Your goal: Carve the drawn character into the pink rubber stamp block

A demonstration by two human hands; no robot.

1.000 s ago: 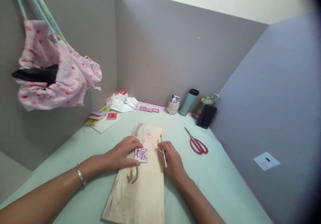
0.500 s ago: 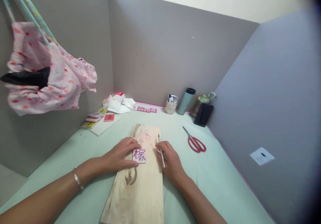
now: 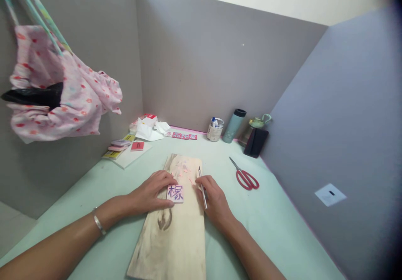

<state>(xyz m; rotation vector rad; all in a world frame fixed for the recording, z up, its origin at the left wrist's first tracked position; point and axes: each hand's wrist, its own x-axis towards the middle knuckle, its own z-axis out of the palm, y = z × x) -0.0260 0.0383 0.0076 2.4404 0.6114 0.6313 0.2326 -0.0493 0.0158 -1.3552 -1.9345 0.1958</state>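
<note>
A pale wooden board [image 3: 176, 238] lies on the mint-green table [image 3: 276, 225] in front of me. On it sits a small pink block [image 3: 176, 193] with a purple character drawn on its top. My left hand [image 3: 150, 193] rests on the board and pins the block by its left side. My right hand [image 3: 213, 198] lies at the board's right edge and grips a thin carving knife [image 3: 202, 182], blade pointing away from me. Pink shavings [image 3: 185, 171] are scattered on the board beyond the block.
Red-handled scissors [image 3: 245, 176] lie right of the board. At the back stand a jar [image 3: 215, 130], a teal flask [image 3: 234, 126], a teapot [image 3: 258, 122] and a black case [image 3: 256, 142]. Pink blocks and papers [image 3: 125, 148] sit back left. A pink bag [image 3: 59, 91] hangs on the left partition.
Only the camera has shifted slightly. Both hands, the block and the knife stay where they were.
</note>
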